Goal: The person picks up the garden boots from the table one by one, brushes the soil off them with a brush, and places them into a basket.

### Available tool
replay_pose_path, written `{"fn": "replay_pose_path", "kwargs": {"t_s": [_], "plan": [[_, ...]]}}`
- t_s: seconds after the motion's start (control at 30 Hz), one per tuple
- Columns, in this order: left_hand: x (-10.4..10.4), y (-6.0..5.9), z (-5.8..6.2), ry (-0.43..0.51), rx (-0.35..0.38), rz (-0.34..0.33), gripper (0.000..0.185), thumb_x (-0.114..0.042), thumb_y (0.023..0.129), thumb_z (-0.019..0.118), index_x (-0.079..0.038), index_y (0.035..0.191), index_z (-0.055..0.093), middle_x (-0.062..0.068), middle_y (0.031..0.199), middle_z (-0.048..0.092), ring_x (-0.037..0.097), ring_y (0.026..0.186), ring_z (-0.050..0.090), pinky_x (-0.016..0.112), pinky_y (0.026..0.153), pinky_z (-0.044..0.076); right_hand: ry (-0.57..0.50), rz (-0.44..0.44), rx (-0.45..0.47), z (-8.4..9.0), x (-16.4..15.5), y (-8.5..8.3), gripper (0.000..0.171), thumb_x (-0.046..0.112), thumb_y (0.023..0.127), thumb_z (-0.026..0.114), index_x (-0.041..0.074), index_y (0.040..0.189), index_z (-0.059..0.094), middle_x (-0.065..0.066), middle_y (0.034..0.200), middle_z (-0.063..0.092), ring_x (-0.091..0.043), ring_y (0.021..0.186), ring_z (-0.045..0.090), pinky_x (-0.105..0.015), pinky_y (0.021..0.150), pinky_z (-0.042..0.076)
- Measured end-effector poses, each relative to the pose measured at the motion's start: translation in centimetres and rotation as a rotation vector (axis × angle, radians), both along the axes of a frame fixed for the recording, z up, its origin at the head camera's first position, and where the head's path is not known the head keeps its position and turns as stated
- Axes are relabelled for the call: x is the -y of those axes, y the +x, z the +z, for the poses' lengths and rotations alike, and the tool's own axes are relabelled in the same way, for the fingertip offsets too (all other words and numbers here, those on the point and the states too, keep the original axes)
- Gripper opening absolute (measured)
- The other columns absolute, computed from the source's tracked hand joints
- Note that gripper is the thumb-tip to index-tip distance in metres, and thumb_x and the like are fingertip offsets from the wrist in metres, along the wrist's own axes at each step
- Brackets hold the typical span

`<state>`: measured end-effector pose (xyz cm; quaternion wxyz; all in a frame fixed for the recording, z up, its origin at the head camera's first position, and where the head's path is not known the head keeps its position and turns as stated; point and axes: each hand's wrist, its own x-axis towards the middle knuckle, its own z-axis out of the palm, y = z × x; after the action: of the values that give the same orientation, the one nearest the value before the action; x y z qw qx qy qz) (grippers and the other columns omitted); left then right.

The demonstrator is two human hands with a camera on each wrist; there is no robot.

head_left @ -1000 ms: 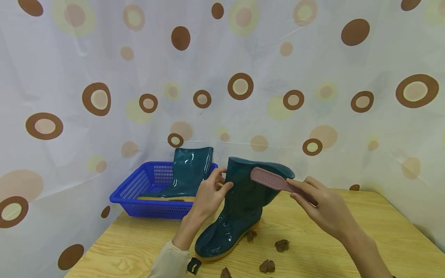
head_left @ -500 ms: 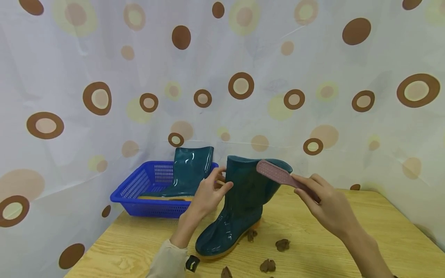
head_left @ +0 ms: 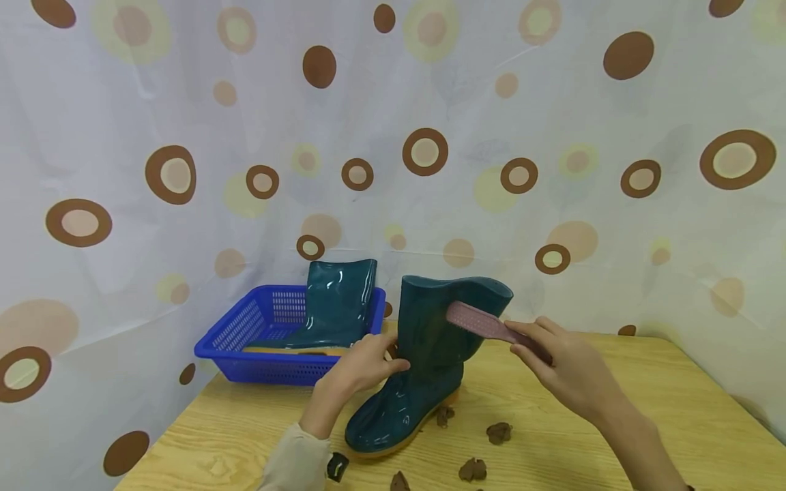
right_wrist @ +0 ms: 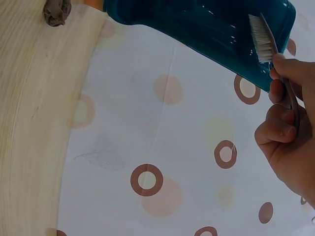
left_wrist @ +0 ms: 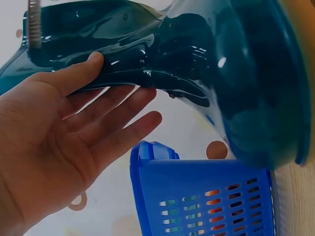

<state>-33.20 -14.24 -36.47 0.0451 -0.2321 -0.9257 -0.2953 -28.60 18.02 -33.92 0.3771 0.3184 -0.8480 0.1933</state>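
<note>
A dark green rain boot (head_left: 424, 348) with a yellowish sole stands upright on the wooden table, toe toward the near left. My left hand (head_left: 364, 365) holds the front of its shaft above the ankle; in the left wrist view the thumb (left_wrist: 78, 73) lies on the shaft and the other fingers reach its edge. A pink-handled brush (head_left: 475, 319) is gripped in my right hand (head_left: 568, 368). Its pale bristles (right_wrist: 261, 39) face the upper shaft in the right wrist view; contact is hard to tell.
Behind on the left, a blue plastic basket (head_left: 270, 368) contains another green boot (head_left: 338, 300). Several brown lumps (head_left: 499, 432) lie on the table (head_left: 571, 436) right of and before the boot. A small black object (head_left: 337, 466) is near the toe. A dotted curtain (head_left: 393, 102) hangs behind.
My left hand has slid lower on the boot's shaft. The brush rose toward the boot's rim, then came back down and slightly left. The boot's opening has changed shape a little.
</note>
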Motion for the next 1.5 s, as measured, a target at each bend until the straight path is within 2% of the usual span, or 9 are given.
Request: {"fn": "replay_pose_path", "kwargs": {"t_s": [0.23, 0.37, 0.47, 0.6, 0.77, 0.97, 1.13, 1.3, 1.5], "plan": [[-0.2, -0.1, -0.1, 0.043, -0.014, -0.002, 0.019, -0.020, 0.096, 0.066, -0.011, 0.113, 0.067, 0.000, 0.098, 0.070, 0.013, 0.089, 0.065, 0.038, 0.088, 0.057, 0.176, -0.070, 0.178, -0.6, 0.5, 0.1, 0.026, 0.022, 0.091, 0.071, 0.018, 0.118, 0.072, 0.016, 0.082, 0.052, 0.004, 0.063, 0.037, -0.020, 0.056, 0.035], [-0.2, -0.2, -0.3, 0.094, -0.019, -0.004, 0.017, -0.016, 0.096, 0.065, -0.011, 0.112, 0.070, 0.002, 0.097, 0.070, 0.014, 0.083, 0.064, 0.034, 0.080, 0.058, 0.219, -0.080, 0.264, -0.5, -0.1, 0.1, 0.024, 0.025, 0.093, 0.070, 0.021, 0.117, 0.072, 0.016, 0.089, 0.058, 0.006, 0.068, 0.044, -0.022, 0.059, 0.042], [-0.3, -0.3, -0.4, 0.150, 0.006, 0.003, 0.017, -0.015, 0.097, 0.063, -0.010, 0.113, 0.070, 0.004, 0.098, 0.070, 0.015, 0.082, 0.065, 0.032, 0.074, 0.060, 0.199, -0.072, 0.251, -0.2, -0.5, 0.2, 0.022, 0.024, 0.093, 0.069, 0.021, 0.115, 0.072, 0.016, 0.088, 0.058, 0.006, 0.069, 0.047, -0.022, 0.060, 0.044], [-0.4, -0.4, -0.6, 0.232, 0.038, 0.005, 0.020, -0.015, 0.100, 0.059, -0.009, 0.116, 0.070, 0.007, 0.105, 0.072, 0.019, 0.087, 0.070, 0.034, 0.071, 0.062, 0.151, -0.058, 0.186, 0.0, -0.9, 0.3, 0.022, 0.022, 0.093, 0.070, 0.019, 0.115, 0.072, 0.017, 0.082, 0.051, 0.005, 0.064, 0.041, -0.020, 0.058, 0.038], [-0.4, -0.6, -1.0, 0.313, 0.024, -0.001, 0.025, -0.014, 0.102, 0.055, -0.006, 0.121, 0.068, 0.011, 0.112, 0.072, 0.023, 0.092, 0.072, 0.035, 0.068, 0.062, 0.100, -0.055, 0.133, 0.1, -1.1, 0.2, 0.026, 0.020, 0.092, 0.071, 0.015, 0.117, 0.072, 0.015, 0.079, 0.046, 0.005, 0.061, 0.035, -0.019, 0.055, 0.032], [-0.3, -0.8, -1.3, 0.382, -0.017, 0.010, 0.025, -0.011, 0.102, 0.054, -0.002, 0.121, 0.067, 0.015, 0.109, 0.072, 0.022, 0.088, 0.071, 0.032, 0.066, 0.062, 0.086, -0.064, 0.115, 0.2, -1.5, 0.1, 0.027, 0.019, 0.091, 0.072, 0.015, 0.117, 0.072, 0.015, 0.081, 0.049, 0.004, 0.062, 0.036, -0.019, 0.056, 0.033], [-0.3, -0.8, -1.2, 0.435, -0.033, 0.022, 0.030, -0.012, 0.103, 0.053, -0.008, 0.131, 0.063, 0.014, 0.118, 0.071, 0.023, 0.094, 0.071, 0.031, 0.069, 0.062, 0.079, -0.059, 0.106, 0.2, -1.8, 0.0, 0.027, 0.018, 0.090, 0.073, 0.015, 0.117, 0.072, 0.015, 0.081, 0.051, 0.004, 0.062, 0.037, -0.019, 0.056, 0.034], [-0.4, -0.6, -0.6, 0.439, -0.040, 0.018, 0.036, -0.013, 0.103, 0.052, -0.013, 0.138, 0.059, 0.012, 0.124, 0.069, 0.024, 0.097, 0.070, 0.033, 0.071, 0.061, 0.075, -0.071, 0.105, 0.3, -2.0, -0.2, 0.026, 0.017, 0.091, 0.072, 0.014, 0.116, 0.072, 0.014, 0.080, 0.051, 0.004, 0.061, 0.037, -0.019, 0.056, 0.034], [-0.6, -0.3, -0.8, 0.416, -0.055, 0.016, 0.029, -0.014, 0.103, 0.052, -0.013, 0.129, 0.064, 0.010, 0.118, 0.071, 0.020, 0.092, 0.068, 0.032, 0.069, 0.061, 0.067, -0.072, 0.128, 0.2, -2.1, -0.2, 0.025, 0.018, 0.092, 0.071, 0.013, 0.116, 0.072, 0.014, 0.078, 0.049, 0.004, 0.059, 0.037, -0.019, 0.055, 0.034]]}}
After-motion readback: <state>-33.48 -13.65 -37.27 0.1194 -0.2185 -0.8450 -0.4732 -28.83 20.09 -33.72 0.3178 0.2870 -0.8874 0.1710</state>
